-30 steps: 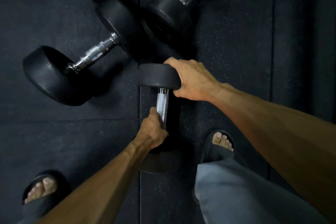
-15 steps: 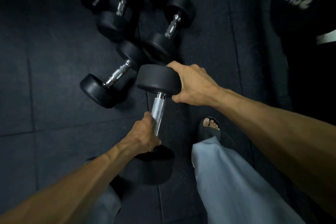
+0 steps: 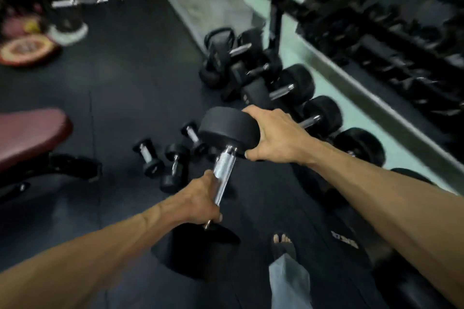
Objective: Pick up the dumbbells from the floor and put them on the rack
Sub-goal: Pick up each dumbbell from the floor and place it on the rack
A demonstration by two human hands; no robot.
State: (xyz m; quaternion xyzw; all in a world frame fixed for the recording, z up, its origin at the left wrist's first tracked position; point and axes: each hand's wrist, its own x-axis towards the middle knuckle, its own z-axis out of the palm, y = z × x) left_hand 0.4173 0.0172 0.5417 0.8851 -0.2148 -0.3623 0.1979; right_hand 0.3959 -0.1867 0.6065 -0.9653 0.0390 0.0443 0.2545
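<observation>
Tilting dumbbell [image 3: 227, 153], far head up, seemingly steep

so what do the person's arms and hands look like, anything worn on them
Both forearms are bare to the frame edge: no sleeves, gloves, watch or bands in view. The left hand and right hand show no rings on the visible parts. Veins and tendons stand out along the left forearm. Short nails show on both thumbs.

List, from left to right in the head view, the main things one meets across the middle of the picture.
Maroon bench pad → small dumbbells on the floor → held dumbbell → right hand → big dumbbells on the floor → rack.
</observation>
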